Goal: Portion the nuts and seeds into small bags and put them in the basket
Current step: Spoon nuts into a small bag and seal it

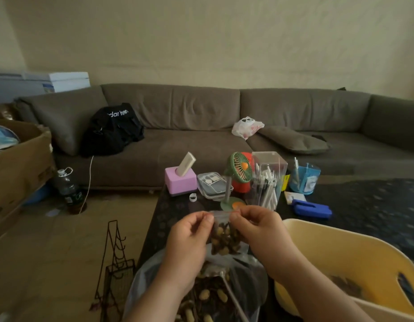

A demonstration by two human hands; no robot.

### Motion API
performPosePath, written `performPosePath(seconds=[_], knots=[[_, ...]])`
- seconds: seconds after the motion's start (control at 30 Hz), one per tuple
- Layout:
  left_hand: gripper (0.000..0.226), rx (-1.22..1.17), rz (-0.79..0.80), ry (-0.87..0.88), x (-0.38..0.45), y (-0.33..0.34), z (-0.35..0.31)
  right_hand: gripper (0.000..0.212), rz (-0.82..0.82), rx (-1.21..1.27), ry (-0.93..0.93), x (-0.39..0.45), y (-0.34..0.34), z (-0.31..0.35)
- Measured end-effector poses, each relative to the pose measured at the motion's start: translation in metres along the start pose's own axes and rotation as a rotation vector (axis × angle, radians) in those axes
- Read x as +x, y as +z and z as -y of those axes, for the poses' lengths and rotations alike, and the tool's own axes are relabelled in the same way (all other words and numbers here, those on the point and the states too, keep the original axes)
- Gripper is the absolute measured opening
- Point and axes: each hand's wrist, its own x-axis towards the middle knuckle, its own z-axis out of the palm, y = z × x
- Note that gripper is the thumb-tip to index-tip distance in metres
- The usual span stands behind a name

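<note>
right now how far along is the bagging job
Done: the yellow basket already holds something dark, likely an earlier bag. In hand: the left hand and right hand pinch the top of a filled small bag. Left: it isn't in the basket, and the big bag of nuts remains unportioned.

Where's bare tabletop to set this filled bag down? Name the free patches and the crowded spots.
Free: the dark table right of the blue case, beyond the yellow basket; also a strip between the pink box and the left hand. Crowded: around the fan and pen holder, and the nearest edge, taken by the big nut bag.
</note>
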Motion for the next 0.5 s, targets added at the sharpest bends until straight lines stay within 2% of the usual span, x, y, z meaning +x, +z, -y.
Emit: performPosePath(seconds=[0.13, 0.27, 0.5], knots=[[0.017, 0.003, 0.005, 0.032, -0.005, -0.008, -0.001, 0.008, 0.071, 0.054, 0.023, -0.006, 0.001, -0.005], [0.018, 0.001, 0.082, 0.06, -0.011, -0.012, 0.0, 0.006, 0.11, 0.062, -0.001, -0.01, 0.003, -0.007], [0.014, -0.065, 0.111, 0.081, -0.018, -0.01, -0.001, 0.008, 0.086, 0.217, 0.018, -0.015, 0.002, -0.007]])
